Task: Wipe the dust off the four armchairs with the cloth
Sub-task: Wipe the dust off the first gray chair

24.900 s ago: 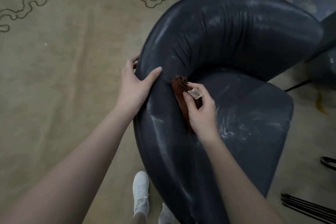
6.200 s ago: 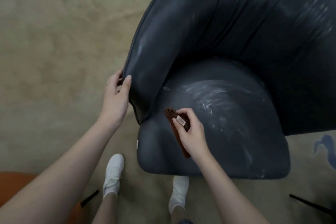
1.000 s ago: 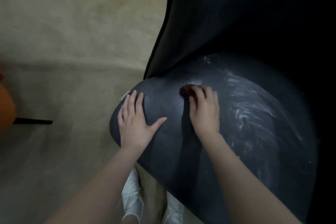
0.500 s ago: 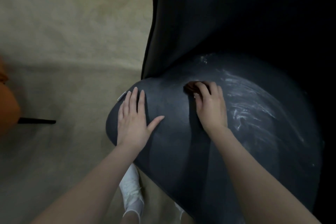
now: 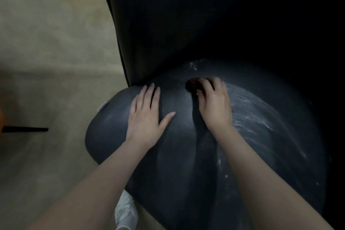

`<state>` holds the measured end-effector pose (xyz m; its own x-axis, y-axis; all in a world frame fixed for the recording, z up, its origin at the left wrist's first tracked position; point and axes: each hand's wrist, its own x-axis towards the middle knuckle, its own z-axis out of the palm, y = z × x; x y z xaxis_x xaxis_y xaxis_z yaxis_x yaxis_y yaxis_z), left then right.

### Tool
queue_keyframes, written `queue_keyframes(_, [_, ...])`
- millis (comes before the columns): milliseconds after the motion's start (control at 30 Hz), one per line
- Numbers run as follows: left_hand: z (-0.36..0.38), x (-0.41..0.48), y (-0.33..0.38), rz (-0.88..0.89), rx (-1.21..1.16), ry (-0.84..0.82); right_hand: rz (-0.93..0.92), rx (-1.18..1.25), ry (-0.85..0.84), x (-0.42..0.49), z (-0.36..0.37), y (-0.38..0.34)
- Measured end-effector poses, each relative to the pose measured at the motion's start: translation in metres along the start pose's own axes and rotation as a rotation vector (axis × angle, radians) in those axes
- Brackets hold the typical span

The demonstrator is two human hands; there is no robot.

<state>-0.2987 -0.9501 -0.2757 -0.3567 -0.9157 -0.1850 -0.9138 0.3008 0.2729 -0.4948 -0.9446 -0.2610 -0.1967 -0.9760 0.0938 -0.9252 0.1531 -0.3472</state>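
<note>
The armchair (image 5: pixel 183 164) is dark grey and leathery, with a rounded seat (image 5: pixel 112 136) bulging toward the person and a tall back (image 5: pixel 168 24) rising into deep shadow, where I can make out little. White dust (image 5: pixel 250 117) lies in swept arcs across the right half of the seat, with a few specks up in the crease where seat meets back and more scattered low on the right. The left half looks cleaner, with only a faint haze. A small pale tag (image 5: pixel 102 106) sticks out at the seat's left edge. The cloth (image 5: pixel 192 82) is brown and almost hidden, bunched under the fingertips of the right hand (image 5: pixel 214 106) near the back of the seat, close to the crease. That hand's grip is closed over it, fingers curled down and pressing it onto the leather. The left hand (image 5: pixel 145 115) lies flat on the seat just beside, to the left, fingers straight and together, thumb spread out toward the other hand, holding nothing. Both forearms reach in from below. Under the chair is a mottled beige carpet (image 5: pixel 46 43), dimmer toward the bottom. A thin black bar (image 5: pixel 26 129) lies low over it at the far left, beside an orange shape (image 5: pixel 1 117) cut off by the edge. A white shoe (image 5: pixel 125 211) shows below the seat's front.
</note>
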Motion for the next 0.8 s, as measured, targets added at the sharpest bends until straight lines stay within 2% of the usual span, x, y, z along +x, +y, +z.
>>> queue_keyframes(133, [0.005, 0.008, 0.009, -0.031, 0.029, 0.012, 0.006, 0.053, 0.018, -0.021, -0.001, -0.007])
queue_keyframes(300, [0.012, 0.008, 0.01, -0.031, 0.061, 0.028, -0.275, 0.022, -0.081, -0.001, 0.012, -0.031])
queue_keyframes(367, [0.014, 0.008, 0.01, -0.036, 0.073, 0.049, -0.318, -0.017, -0.107, 0.017, 0.017, -0.033])
queue_keyframes(600, [0.015, 0.009, 0.01, -0.05, 0.069, 0.048, -0.03, 0.012, 0.022, 0.025, 0.01, -0.01])
queue_keyframes(800, [0.015, 0.01, 0.007, -0.048, -0.022, 0.066, -0.136, 0.089, -0.015, 0.007, 0.011, -0.019])
